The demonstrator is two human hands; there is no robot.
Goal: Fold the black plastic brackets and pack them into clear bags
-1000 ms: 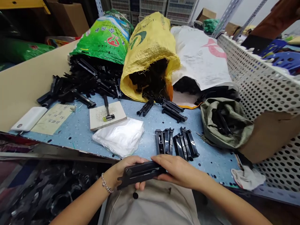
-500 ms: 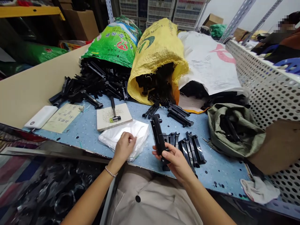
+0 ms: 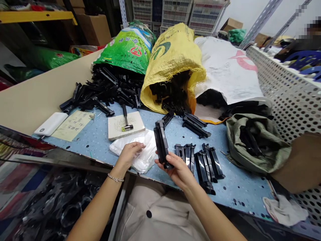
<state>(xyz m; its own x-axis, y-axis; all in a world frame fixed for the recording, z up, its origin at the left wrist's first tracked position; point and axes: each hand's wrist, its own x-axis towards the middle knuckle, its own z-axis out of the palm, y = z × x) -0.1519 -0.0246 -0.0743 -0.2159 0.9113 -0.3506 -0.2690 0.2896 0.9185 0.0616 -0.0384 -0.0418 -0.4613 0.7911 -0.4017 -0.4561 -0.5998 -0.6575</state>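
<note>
My right hand [image 3: 177,169] grips a long black plastic part [image 3: 160,142] by its lower end and holds it upright over the blue table [image 3: 233,189]. My left hand [image 3: 130,153] rests on a stack of clear plastic bags [image 3: 145,147], fingers curled and pinching the top bag. Just right of my right hand, several similar black parts [image 3: 200,160] lie side by side in a row.
Green [image 3: 127,47], yellow [image 3: 173,57] and white [image 3: 225,70] sacks spill black parts at the back. A small hammer [image 3: 125,118] lies on a board [image 3: 136,127]. An olive bag [image 3: 255,144] sits right, a perforated metal wall [image 3: 288,97] beyond. A white power bank [image 3: 51,124] and a paper note [image 3: 72,125] lie left.
Both hands held the black part flat near my lap. The left hand then let go and moved onto the plastic bags, while the right hand raised the part upright over the table.
</note>
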